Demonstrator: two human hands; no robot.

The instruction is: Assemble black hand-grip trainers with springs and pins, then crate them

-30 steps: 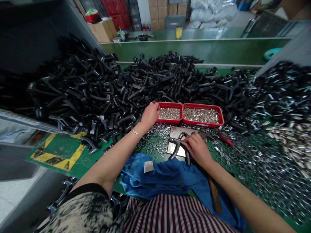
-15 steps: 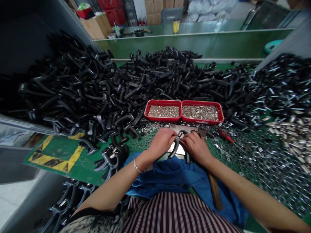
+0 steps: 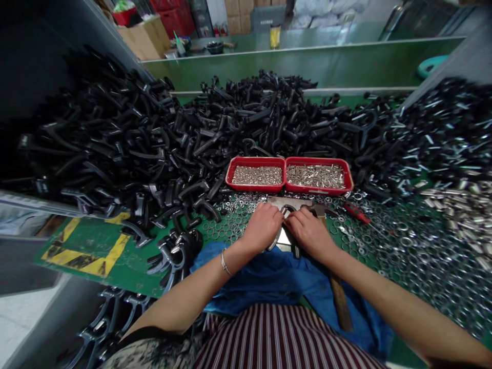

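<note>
My left hand [image 3: 263, 228] and my right hand [image 3: 307, 230] meet over a metal plate [image 3: 274, 201], both closed around a black forked part [image 3: 295, 251] with two curved legs. Its silver upper end shows between my fingertips; most of the rest is covered by the hands. Anything small pinched there is too hidden to make out. Close by my right hand lies a hammer [image 3: 340, 302], head beside the plate and wooden handle pointing toward me. Blue cloth [image 3: 265, 287] lies below my wrists.
Beyond the plate stand two red trays [image 3: 255, 188] of small metal pieces. A large heap of black parts [image 3: 154, 128] fills the back and left. Metal rings [image 3: 415, 271] cover the right side, near a red-handled screwdriver [image 3: 357, 211]. Silver cylinders [image 3: 467, 215] lie far right.
My left hand has shifted slightly right and now covers more of the forked part's left leg. The right hand stays on the part. The view has tilted slightly.
</note>
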